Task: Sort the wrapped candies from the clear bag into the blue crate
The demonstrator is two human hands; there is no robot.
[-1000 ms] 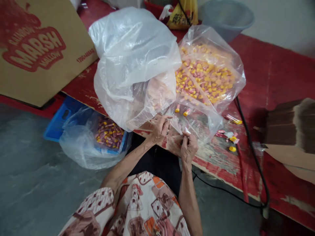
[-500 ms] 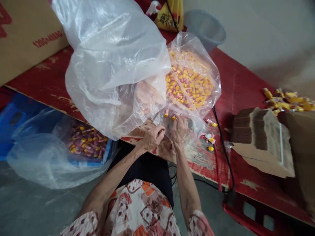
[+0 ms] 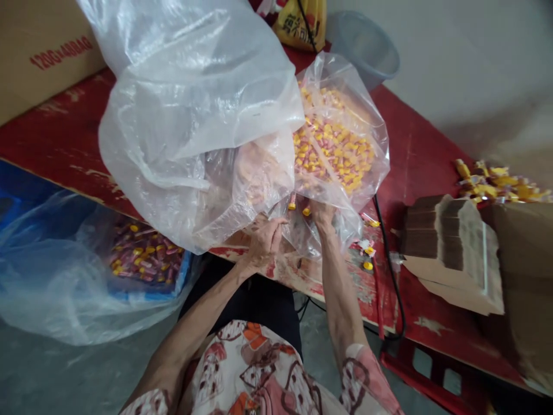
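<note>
A clear plastic bag [image 3: 375, 127] full of small pink pieces with yellow ends [image 3: 341, 153] lies on the red table. My right hand [image 3: 323, 214] reaches into its near opening, and the film and pieces hide the fingertips. By the table's front edge is my left hand [image 3: 264, 241], its fingers drawn together; whatever they may hold is too small to make out. Two loose pink-and-yellow pieces [image 3: 292, 201] lie between the hands. Close beyond my left hand spreads a large milky plastic bag [image 3: 194, 109], with pinkish contents showing dimly through its near side.
At lower left, a blue crate [image 3: 185, 276] lined with plastic holds more pieces. Stacked cardboard [image 3: 449, 259] and yellow-wrapped items [image 3: 501, 181] sit at right. A black cable [image 3: 391, 271] crosses the table [image 3: 415, 144]. Behind stand a grey bucket [image 3: 367, 49] and a yellow bag [image 3: 300, 26].
My right hand has moved forward, deeper into the clear bag. My left hand's fingers have turned and extended to the right. The view has shifted slightly.
</note>
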